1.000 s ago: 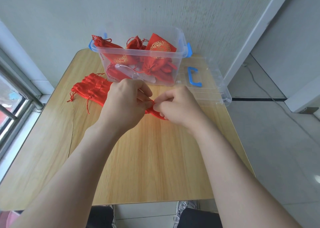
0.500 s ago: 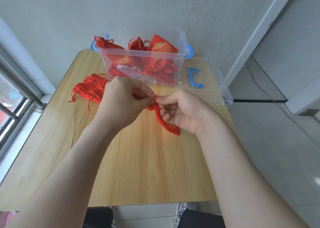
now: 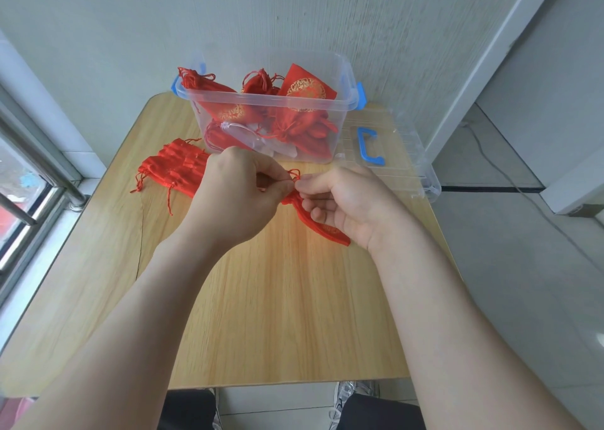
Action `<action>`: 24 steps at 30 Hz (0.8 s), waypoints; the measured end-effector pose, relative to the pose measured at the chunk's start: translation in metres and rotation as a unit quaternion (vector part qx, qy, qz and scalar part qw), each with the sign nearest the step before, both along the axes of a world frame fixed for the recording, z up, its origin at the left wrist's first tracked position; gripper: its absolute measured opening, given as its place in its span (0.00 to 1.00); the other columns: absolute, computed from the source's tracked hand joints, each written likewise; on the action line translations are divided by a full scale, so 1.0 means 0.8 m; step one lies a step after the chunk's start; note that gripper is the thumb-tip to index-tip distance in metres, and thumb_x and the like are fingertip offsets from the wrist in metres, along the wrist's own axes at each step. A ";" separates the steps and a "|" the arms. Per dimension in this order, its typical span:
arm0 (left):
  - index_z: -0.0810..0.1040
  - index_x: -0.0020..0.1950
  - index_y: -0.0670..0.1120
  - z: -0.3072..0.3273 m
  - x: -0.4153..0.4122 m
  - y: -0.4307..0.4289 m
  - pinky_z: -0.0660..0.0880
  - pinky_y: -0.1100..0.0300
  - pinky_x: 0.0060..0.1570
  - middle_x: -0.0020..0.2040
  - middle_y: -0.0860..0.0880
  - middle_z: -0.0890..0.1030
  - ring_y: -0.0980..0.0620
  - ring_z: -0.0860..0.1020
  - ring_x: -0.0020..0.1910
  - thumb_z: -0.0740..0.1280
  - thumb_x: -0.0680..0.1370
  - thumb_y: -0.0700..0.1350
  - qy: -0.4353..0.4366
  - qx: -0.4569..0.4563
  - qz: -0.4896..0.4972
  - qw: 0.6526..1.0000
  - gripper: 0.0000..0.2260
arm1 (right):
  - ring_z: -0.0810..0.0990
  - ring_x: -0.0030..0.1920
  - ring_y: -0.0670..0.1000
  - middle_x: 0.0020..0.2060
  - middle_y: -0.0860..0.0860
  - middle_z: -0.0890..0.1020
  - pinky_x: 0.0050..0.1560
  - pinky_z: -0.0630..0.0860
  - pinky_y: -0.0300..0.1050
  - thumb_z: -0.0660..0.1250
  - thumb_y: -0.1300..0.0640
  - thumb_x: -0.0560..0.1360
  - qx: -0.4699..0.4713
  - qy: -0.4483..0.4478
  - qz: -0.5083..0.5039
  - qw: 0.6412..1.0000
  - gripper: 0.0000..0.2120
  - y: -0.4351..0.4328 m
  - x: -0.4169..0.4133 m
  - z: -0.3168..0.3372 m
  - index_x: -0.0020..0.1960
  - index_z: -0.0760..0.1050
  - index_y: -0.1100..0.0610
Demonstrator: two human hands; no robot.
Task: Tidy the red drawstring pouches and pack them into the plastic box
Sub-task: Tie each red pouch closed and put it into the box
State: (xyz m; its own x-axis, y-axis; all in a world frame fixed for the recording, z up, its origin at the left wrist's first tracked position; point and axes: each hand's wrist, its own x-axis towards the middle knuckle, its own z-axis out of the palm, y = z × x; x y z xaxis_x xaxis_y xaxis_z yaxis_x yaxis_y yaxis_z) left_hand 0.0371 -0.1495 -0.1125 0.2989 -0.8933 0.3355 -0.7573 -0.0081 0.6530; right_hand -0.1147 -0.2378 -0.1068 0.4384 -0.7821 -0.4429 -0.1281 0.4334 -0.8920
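A red drawstring pouch (image 3: 322,225) with gold print hangs between my hands above the wooden table (image 3: 277,315). My right hand (image 3: 343,201) holds its gathered neck, fingers curled round it. My left hand (image 3: 238,194) pinches the red drawstring at the pouch's mouth. Behind them stands the clear plastic box (image 3: 340,102) with blue latches, holding several red pouches. A pile of flat red pouches (image 3: 173,168) lies on the table to the left, partly hidden by my left hand.
The box's clear lid (image 3: 392,155) with a blue handle lies flat to the right of the box, reaching the table's right edge. A wall stands right behind the box. A window frame and rail (image 3: 39,174) run along the left.
The pouch went from lying pressed under both hands to being lifted and hanging from my right hand. My left hand now pinches the drawstring at its mouth.
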 end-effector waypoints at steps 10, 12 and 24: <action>0.67 0.37 0.34 0.006 -0.007 -0.003 0.69 0.56 0.41 0.37 0.38 0.75 0.47 0.72 0.39 0.56 0.83 0.42 0.067 0.088 0.047 0.993 0.16 | 0.82 0.36 0.50 0.37 0.57 0.86 0.40 0.79 0.45 0.76 0.66 0.74 -0.090 0.066 0.014 0.994 0.03 0.000 0.002 -0.004 0.47 0.87 0.61; 0.73 0.38 0.32 0.005 -0.006 -0.003 0.75 0.47 0.41 0.36 0.38 0.80 0.41 0.78 0.40 0.55 0.84 0.46 0.108 0.095 0.060 0.988 0.21 | 0.82 0.36 0.50 0.36 0.56 0.86 0.40 0.79 0.44 0.76 0.66 0.74 -0.090 0.059 0.017 0.994 0.03 0.001 0.002 -0.001 0.48 0.87 0.61; 0.77 0.48 0.36 -0.002 -0.005 -0.005 0.79 0.51 0.41 0.33 0.44 0.82 0.49 0.81 0.28 0.49 0.85 0.68 0.136 0.120 0.065 0.981 0.36 | 0.81 0.35 0.50 0.35 0.55 0.84 0.36 0.78 0.42 0.76 0.66 0.75 -0.068 0.034 0.055 0.996 0.01 0.009 0.000 0.008 0.46 0.85 0.62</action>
